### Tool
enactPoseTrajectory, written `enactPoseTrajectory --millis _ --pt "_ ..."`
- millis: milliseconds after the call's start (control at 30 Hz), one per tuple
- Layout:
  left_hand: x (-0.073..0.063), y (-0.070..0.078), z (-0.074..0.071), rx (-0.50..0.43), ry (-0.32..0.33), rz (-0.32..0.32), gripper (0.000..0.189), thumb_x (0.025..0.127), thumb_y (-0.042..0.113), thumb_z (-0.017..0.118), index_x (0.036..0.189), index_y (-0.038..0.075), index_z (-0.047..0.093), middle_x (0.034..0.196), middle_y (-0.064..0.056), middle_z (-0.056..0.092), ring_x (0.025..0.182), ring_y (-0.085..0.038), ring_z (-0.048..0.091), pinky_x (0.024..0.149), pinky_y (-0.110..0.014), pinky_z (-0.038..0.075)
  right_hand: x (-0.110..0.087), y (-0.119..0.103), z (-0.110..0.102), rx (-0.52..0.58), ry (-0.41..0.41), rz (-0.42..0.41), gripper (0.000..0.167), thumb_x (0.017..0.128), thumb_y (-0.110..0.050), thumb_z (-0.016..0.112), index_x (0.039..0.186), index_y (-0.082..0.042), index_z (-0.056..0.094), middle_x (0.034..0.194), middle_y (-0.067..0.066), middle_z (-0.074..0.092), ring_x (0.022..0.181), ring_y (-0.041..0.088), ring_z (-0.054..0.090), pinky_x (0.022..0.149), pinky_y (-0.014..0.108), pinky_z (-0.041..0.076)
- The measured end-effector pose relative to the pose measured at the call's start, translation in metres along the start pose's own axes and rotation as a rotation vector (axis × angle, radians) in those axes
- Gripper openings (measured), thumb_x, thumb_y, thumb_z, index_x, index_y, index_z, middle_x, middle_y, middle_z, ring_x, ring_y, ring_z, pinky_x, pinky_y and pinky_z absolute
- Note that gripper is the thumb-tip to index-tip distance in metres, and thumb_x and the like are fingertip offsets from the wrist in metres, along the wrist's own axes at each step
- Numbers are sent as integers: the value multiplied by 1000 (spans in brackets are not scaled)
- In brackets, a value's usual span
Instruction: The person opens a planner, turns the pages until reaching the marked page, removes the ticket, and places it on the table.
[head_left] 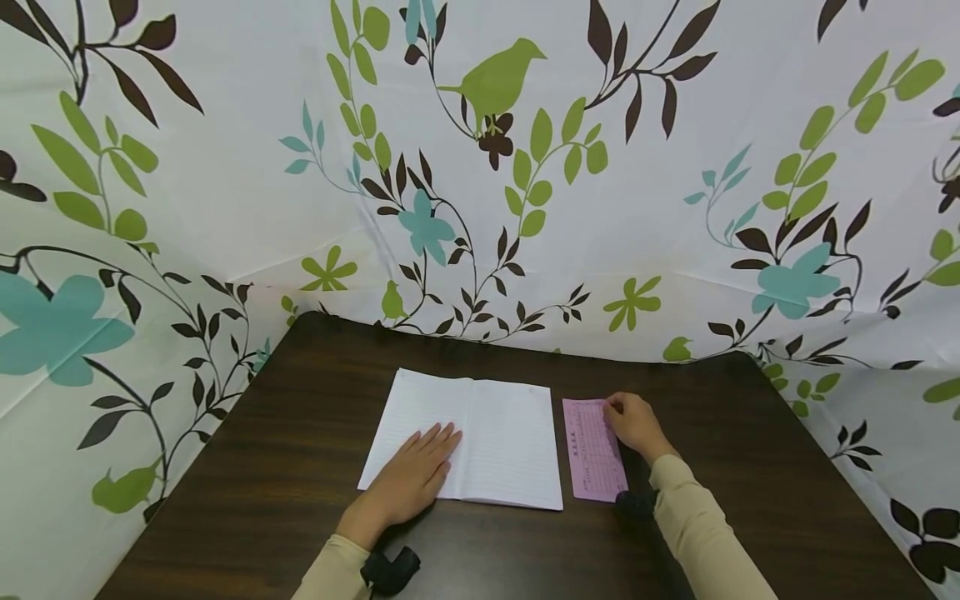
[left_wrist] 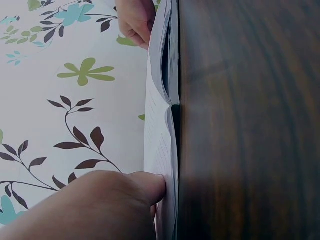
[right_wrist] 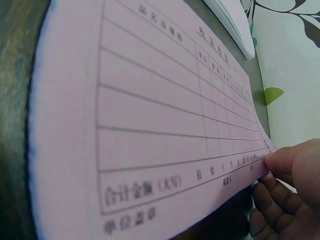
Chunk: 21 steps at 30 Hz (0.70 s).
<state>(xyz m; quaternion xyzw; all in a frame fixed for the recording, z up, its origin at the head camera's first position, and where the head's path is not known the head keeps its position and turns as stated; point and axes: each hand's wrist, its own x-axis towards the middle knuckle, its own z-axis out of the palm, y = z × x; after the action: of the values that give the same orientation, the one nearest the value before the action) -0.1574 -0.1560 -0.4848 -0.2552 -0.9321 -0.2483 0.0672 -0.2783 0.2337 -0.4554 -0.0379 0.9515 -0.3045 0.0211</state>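
An open notebook [head_left: 510, 442] with lined white pages lies on the dark wooden table. My left hand [head_left: 412, 479] rests flat on its left page near the fold, fingers straight; in the left wrist view the thumb [left_wrist: 150, 187] presses on the page. Just right of the notebook is a pink receipt slip [head_left: 592, 454] printed with a table and Chinese characters. My right hand [head_left: 637, 425] pinches the slip's right edge near its far corner. In the right wrist view, the thumb lies on top of the slip [right_wrist: 150, 115] and other fingers curl below the edge.
Dark wood tabletop [head_left: 247, 500] surrounds both papers. A white cloth [head_left: 660, 242] with leaves, birds and flowers hangs behind the table and along its sides. A black wrist device [head_left: 392, 571] sits at the left wrist, another [head_left: 636, 504] at the right.
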Motion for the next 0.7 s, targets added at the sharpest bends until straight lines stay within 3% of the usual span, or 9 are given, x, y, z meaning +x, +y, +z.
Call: enactPoseTrajectory --millis 133,267,367,533,700 --pt "0 -1 2 -9 -18 -9 48 110 21 47 154 3 48 159 -16 45 149 -36 38 120 -57 28 -2 0 2 -4 27 -11 31 102 -8 54 121 15 62 109 28 66 95 37 61 85 54 52" --pt "0 0 0 -23 -35 -20 48 109 19 48 154 3 48 159 -16 44 150 -37 37 121 -58 26 -9 -9 6 -51 85 -46 37 102 -7 53 130 17 56 124 39 57 116 51 55 97 63 47" --pt "-1 -1 2 -7 -9 -11 47 109 20 49 153 3 50 158 -16 47 148 -37 40 120 -57 28 -17 -24 10 -60 102 -100 40 103 -9 55 136 14 55 135 41 49 129 57 44 105 68 40" --pt "-1 -6 9 25 25 -20 48 109 24 50 153 6 51 158 -12 47 149 -32 39 121 -54 28 -35 -65 22 -38 -55 -275 47 103 -20 64 141 6 57 148 34 47 140 53 41 113 67 35" --pt "2 1 2 1 5 -38 48 108 20 51 152 3 51 158 -14 47 150 -34 38 122 -55 27 -55 -100 34 -165 -206 -410 65 99 -39 68 150 -1 52 158 33 36 147 52 33 116 68 29"
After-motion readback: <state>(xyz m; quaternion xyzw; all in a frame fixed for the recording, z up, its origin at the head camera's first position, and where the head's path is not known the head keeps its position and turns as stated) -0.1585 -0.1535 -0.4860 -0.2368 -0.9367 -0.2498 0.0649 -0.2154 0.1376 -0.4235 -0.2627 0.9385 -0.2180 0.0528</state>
